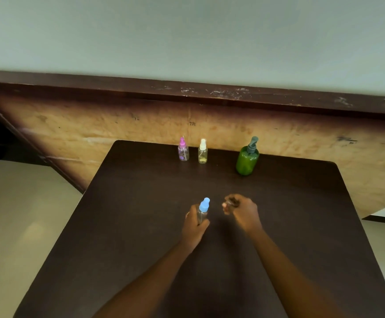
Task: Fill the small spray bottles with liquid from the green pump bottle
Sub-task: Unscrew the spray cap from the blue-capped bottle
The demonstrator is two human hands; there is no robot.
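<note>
Here, left hand (193,227) gripped the blue-capped bottle (202,211) upright over mid-table (141,203).
Fingers wrapped its clear body; the cap stood above the hand. Right hand (242,211) was just beside the bottle, not touching it, fingers curled and blurred; whether it held anything could not be told. Green bottle (247,159) stood at the far edge, right side, pump on. Pink-capped bottle (183,152) and pale-capped bottle (202,154) stood side by side left of it, apart.

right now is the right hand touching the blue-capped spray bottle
Apart. The head view shows dark table between the right hand and the blue-capped spray bottle, which the left hand grips.
</note>
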